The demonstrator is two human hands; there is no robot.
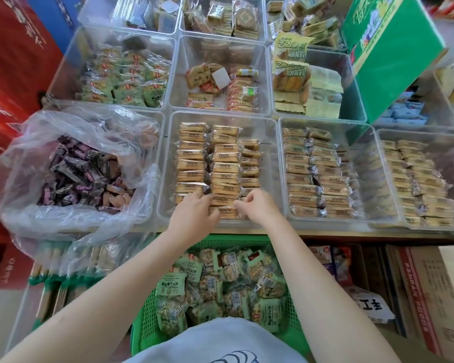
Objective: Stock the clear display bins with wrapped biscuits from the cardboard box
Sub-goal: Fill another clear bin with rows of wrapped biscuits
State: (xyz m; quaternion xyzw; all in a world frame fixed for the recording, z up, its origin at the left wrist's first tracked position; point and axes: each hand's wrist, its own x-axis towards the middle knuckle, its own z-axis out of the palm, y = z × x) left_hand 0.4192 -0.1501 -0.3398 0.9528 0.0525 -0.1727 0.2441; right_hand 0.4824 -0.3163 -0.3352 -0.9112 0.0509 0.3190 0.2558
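Note:
A clear display bin (269, 127) in the front row holds three columns of wrapped biscuits (222, 163) in clear packets with tan labels. Both my hands reach into its near end. My left hand (194, 212) lies over the front packets of the left and middle columns, fingers bent onto them. My right hand (256, 205) pinches the end of a wrapped biscuit packet (224, 212) at the front of the middle column. A cardboard box (435, 297) stands on the floor at the lower right.
More clear bins (362, 179) of similar biscuits sit to the right. A plastic bag (37, 142) of purple-wrapped snacks fills the left bin. A green basket (147, 326) of green packets sits below the shelf edge. A green carton (393, 58) leans at back right.

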